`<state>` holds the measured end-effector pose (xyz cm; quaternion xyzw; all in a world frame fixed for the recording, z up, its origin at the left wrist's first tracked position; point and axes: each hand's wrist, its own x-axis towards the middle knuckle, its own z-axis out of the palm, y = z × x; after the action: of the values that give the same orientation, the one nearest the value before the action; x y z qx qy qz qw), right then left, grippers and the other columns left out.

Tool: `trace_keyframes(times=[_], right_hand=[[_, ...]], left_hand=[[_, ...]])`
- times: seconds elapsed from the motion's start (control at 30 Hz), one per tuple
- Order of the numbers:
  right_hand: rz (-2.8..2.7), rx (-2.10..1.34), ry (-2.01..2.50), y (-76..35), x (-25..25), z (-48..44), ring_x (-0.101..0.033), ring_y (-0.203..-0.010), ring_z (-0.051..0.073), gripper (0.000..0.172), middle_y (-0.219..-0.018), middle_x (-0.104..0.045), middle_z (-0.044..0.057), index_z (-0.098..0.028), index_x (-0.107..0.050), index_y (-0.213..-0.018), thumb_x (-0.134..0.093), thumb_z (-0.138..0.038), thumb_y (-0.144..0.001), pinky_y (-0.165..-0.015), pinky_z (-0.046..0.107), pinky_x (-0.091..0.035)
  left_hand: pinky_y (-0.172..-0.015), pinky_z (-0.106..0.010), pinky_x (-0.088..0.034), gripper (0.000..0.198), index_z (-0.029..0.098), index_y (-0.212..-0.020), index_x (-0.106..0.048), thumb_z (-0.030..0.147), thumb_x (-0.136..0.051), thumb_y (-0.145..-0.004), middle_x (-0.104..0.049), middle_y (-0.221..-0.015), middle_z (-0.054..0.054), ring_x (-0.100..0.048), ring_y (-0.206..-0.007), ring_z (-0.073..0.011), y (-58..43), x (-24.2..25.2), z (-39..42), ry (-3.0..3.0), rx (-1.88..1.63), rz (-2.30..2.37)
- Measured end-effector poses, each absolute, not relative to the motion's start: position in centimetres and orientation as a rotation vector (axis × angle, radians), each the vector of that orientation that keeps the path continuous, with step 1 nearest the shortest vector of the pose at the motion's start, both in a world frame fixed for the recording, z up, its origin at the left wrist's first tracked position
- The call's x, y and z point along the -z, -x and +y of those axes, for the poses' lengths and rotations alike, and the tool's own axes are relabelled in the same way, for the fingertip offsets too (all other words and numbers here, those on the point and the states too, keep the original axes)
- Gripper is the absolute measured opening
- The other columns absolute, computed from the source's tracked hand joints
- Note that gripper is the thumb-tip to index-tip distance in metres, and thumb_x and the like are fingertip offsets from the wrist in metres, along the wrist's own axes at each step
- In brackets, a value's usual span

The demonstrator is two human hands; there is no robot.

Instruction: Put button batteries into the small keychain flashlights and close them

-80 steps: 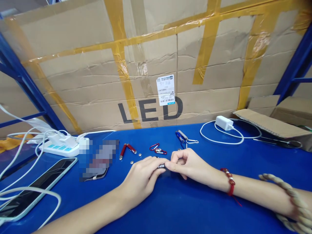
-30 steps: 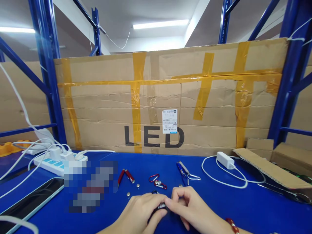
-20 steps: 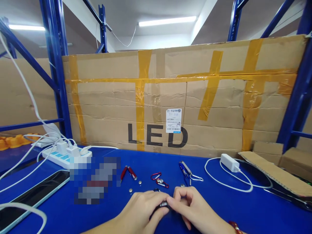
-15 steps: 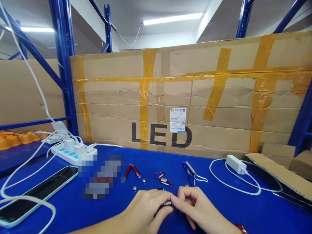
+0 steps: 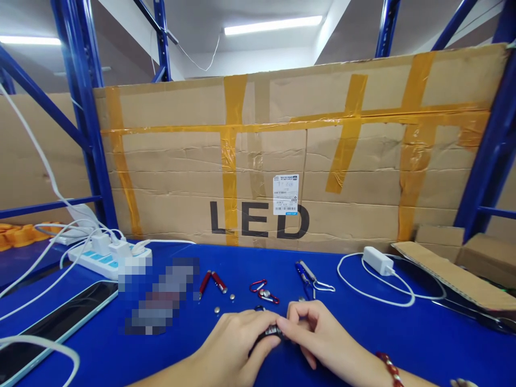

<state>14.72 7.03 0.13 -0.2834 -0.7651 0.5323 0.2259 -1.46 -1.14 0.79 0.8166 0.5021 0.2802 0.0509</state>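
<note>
Near the front edge of the blue table, my left hand (image 5: pixel 241 344) is closed round a small black object (image 5: pixel 271 331) with a pale printed label. The fingertips of my right hand (image 5: pixel 318 333) are pressed together against the right end of that object, whose lower part the fingers hide. Just beyond lie red carabiner clips (image 5: pixel 266 295), one with a silver disc on it. Two red cylinders (image 5: pixel 217 281) and small silver discs (image 5: pixel 216 310) are to the left. A blue and a silver pen-like piece with clips (image 5: pixel 310 277) rest beyond my right hand.
On the left are a phone (image 5: pixel 52 328), a white power strip (image 5: pixel 108 260) with cables, and a blurred patch. A white adapter (image 5: pixel 378 260) with its looped cable and cardboard pieces (image 5: pixel 455 274) lie right. A taped cardboard sheet (image 5: pixel 181 177) stands behind.
The whole view has shifted slightly, with most things now further left in it. Both hands keep nearly the same pose around the black object. More of the right wrist's red bracelet shows.
</note>
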Motion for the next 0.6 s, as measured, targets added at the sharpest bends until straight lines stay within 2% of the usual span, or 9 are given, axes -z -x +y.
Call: trace_keyframes(times=[0.23,0.6], right_hand=[[-2.085,-1.509,0.743,-14.70,-0.31,7.18,-0.035,-0.031,0.003,0.050,-0.036,-0.034,-0.009,-0.017,-0.040,-0.055,-0.060,-0.062,-0.065,-0.035,0.015,-0.020],[-2.090,-1.503,0.749,-14.67,-0.47,7.03,-0.035,-0.032,0.003,0.051,-0.039,-0.035,-0.009,-0.017,-0.040,-0.055,-0.060,-0.063,-0.064,-0.034,0.016,-0.019]], left_hand=[[-0.070,-0.020,-0.043,0.019,0.023,-0.098,-0.055,0.022,-0.038,-0.090,-0.066,-0.087,0.001,-0.060,-0.078,-0.0128,1.42,-0.86,-1.21,-2.477,-0.842,1.533],[-0.070,-0.020,-0.043,0.019,0.025,-0.100,-0.055,0.019,-0.042,-0.088,-0.066,-0.088,0.002,-0.060,-0.079,-0.0129,1.37,-1.06,-1.42,-2.468,-0.817,1.555]])
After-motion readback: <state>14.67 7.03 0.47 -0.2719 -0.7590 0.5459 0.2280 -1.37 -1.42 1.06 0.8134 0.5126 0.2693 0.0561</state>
